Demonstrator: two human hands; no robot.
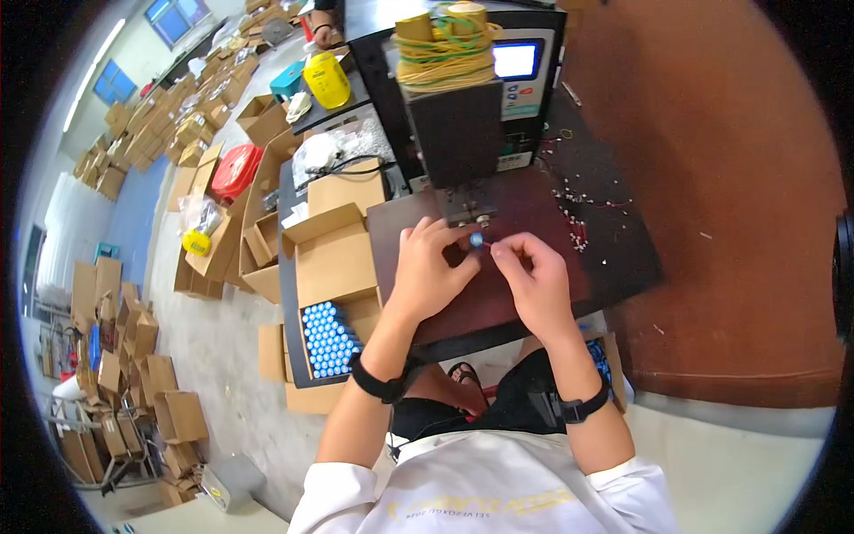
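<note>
My left hand point(429, 271) holds a small blue cylindrical battery cell point(477, 240) between thumb and forefinger, its round end facing up. Close beside it, my right hand point(540, 287) is closed in a pinch at the cell's right side. A thin dark strand seems to show at those fingertips, too small to make out. Just beyond the cell are the metal electrode tips point(481, 220) of a black bench machine point(458, 133). Both hands are over the dark red mat point(471, 311).
An open carton point(334, 267) on the left holds several upright blue cells point(327, 343). Small white connectors with wires point(578, 227) lie scattered on the right. Yellow wire coils point(445, 58) top the machine. A yellow bottle point(326, 80) stands behind left. Another person's hand point(326, 36) shows at the back.
</note>
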